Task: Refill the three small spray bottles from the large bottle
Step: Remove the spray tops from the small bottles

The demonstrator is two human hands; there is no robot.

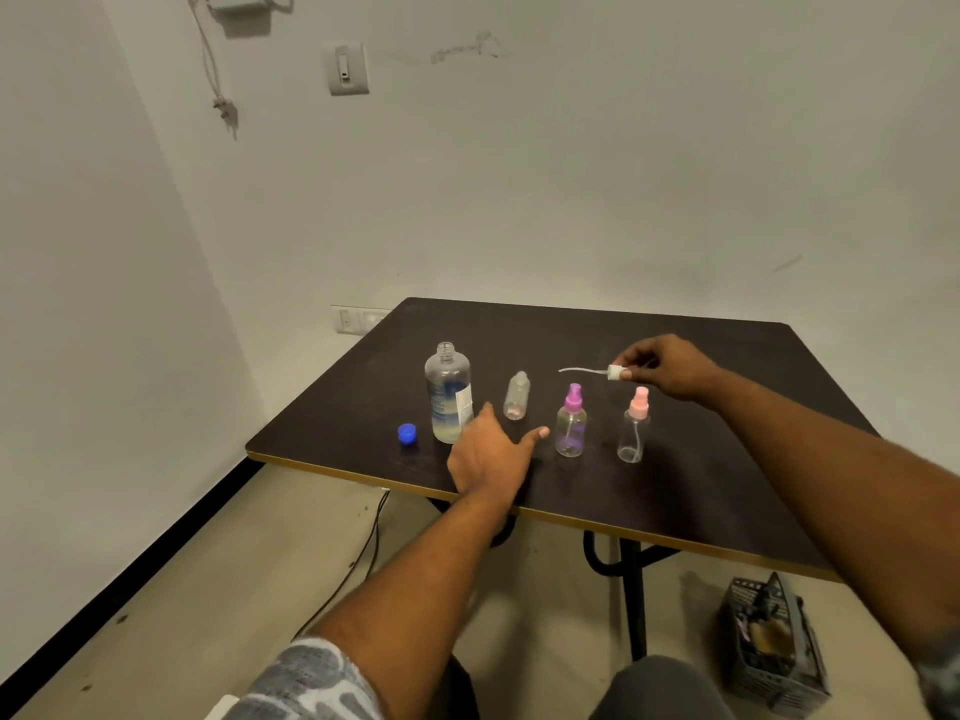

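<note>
On the dark table point(675, 356) the large clear bottle point(448, 392) stands uncapped, a little liquid in its bottom. Its blue cap point(407, 434) lies to its left. A small clear bottle point(517, 396) stands without a top. To its right stand a small bottle with a purple spray top point(571, 423) and one with a pink spray top point(635, 426). My right hand point(670, 366) holds a white spray top point(614, 373) above the table, its thin tube pointing left. My left hand point(491, 452) hovers with fingers spread just in front of the large bottle, holding nothing.
The table stands in a corner against white walls; its near edge has a light trim. A black cable point(358, 553) runs over the floor under it. A dark basket point(774, 646) sits on the floor at the right, beside the table's black leg point(636, 600).
</note>
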